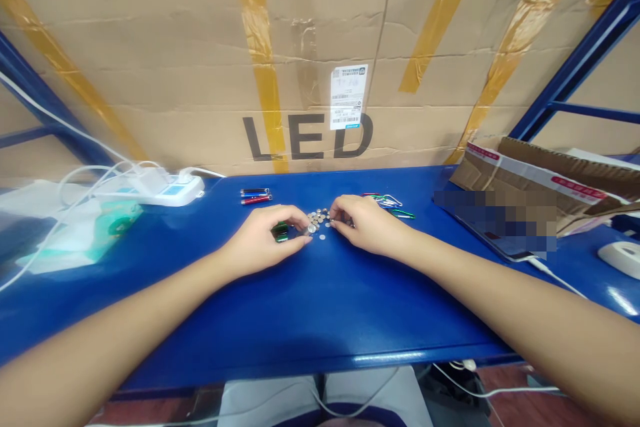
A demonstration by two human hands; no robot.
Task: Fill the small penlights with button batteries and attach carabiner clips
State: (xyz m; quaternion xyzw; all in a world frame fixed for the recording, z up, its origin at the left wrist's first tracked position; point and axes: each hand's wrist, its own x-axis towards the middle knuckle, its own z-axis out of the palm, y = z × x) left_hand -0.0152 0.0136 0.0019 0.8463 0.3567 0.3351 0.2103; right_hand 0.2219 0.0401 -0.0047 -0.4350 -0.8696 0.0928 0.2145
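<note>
- Two bare hands over the blue counter (320, 313), one on each side of a small cluster of coins (320, 217).
- Left hand (260, 239): grip spread, thumb and fingertips apart at the cluster's left edge, nothing clearly pinched.
- Right hand (375, 225): fingers curled inward at the cluster's right edge; impossible to tell whether pinching a coin or merely resting near one.
- For clean handling, best to press lightly with the finger pads and slide each flat coin along the counter rather than pick at its thin rim.
- Mind the single coin (323, 237) just apart on the near side, easy to lose under a thumb.
- Allow room for the carabiners (389, 201) beyond the right hand and the red cylinder (256, 200) beyond the left; a careless knuckle could scatter either.
- Hidden: both palms, and part of the carabiners behind the right hand.
- Green shiny pieces (281, 237) visible through the left thumb gap, perhaps lying on the counter, perhaps loosely held.
- Too small to read: coin faces and exact count. Blanked by mosaic: most of the dark device (490, 230). Cut off at the frame edges: both arms.
</note>
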